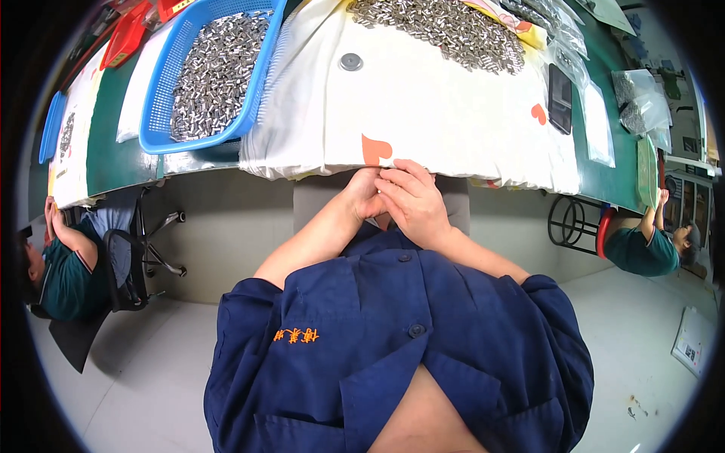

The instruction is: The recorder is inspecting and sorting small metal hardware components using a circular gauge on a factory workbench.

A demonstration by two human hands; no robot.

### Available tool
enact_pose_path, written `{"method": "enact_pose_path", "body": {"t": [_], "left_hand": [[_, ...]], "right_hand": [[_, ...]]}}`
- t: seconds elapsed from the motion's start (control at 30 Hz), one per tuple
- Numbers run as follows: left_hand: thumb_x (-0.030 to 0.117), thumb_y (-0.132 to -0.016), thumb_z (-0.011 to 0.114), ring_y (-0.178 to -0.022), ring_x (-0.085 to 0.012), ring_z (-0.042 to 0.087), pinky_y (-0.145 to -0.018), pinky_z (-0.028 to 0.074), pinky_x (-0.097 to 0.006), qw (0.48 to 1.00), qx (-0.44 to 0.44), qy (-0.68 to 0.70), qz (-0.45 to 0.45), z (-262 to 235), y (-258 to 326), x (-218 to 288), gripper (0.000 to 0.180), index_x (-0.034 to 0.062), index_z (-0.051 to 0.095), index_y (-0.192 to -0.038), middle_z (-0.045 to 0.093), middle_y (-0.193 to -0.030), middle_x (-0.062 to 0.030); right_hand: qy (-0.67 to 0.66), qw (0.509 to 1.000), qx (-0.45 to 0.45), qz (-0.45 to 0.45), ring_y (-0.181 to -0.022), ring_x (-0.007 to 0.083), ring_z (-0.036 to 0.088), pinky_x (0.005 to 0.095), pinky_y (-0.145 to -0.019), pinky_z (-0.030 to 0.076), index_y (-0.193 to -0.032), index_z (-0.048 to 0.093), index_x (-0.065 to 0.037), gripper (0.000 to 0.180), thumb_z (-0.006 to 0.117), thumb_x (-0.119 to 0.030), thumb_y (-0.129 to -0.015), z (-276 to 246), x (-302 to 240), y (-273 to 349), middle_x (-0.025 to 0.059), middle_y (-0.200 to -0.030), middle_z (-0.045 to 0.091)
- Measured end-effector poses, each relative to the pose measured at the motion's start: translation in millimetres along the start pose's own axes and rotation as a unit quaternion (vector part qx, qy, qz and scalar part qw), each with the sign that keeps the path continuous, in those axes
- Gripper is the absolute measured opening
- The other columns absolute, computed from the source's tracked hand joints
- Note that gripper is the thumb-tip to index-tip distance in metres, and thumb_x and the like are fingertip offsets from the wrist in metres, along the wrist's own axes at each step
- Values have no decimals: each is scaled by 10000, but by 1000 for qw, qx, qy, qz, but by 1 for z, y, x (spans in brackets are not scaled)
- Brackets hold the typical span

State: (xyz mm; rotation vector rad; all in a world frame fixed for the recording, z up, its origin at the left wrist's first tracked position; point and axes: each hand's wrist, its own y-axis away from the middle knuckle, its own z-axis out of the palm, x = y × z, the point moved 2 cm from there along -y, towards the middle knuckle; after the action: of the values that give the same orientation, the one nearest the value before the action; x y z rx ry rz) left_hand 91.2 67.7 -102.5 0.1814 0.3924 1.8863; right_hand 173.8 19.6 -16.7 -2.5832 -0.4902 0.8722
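At the near edge of the bench (113, 162): left hand (366, 198) and right hand (411, 200), pressed together, fingers curled; what they pinch cannot be told. Just above: white cloth (438, 113) with orange hearts, bearing a heap of small metal pieces (445, 26). Left: blue basket (170, 132) of like pieces.

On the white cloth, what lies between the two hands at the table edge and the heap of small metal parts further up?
In the head view, between the hands and the heap of metal parts lies mostly bare white cloth, with an orange heart print by the hands and a round grey disc to the left.
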Motion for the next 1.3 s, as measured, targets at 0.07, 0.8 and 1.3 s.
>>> {"method": "enact_pose_path", "body": {"t": [0.07, 0.8, 1.3], "left_hand": [[282, -916, 264, -954, -301, 547, -732, 513, -373, 999, 34, -6, 4, 16, 2, 0, 433, -76, 433, -1091, 517, -1032, -226], [284, -905, 391, -565, -87, 403, -432, 324, -187, 998, -29, 53, 35, 98, 85, 29, 265, 71, 514, -808, 468, -736, -37], [389, -891, 390, -890, -129, 521, -769, 403, -294, 545, 443, -594, 392, 126, 154, 277, 420, 71, 540, -1121, 583, -995, -39]], "right_hand": [[-21, 999, 15, -24, -926, 272, 523, 365, -795, 449, -875, 611, -11, 250, 633, -20, -625, 0, 3, 1, 83, -934, 563], [-142, 972, 102, 154, -720, 210, 563, 275, -659, 446, -849, 594, 9, 130, 542, 70, -746, -60, 32, 10, 113, -770, 586], [-160, 963, 155, 152, -729, 196, 554, 268, -665, 435, -890, 584, 11, 155, 500, 69, -773, -87, 79, 4, 104, -774, 579]]}}
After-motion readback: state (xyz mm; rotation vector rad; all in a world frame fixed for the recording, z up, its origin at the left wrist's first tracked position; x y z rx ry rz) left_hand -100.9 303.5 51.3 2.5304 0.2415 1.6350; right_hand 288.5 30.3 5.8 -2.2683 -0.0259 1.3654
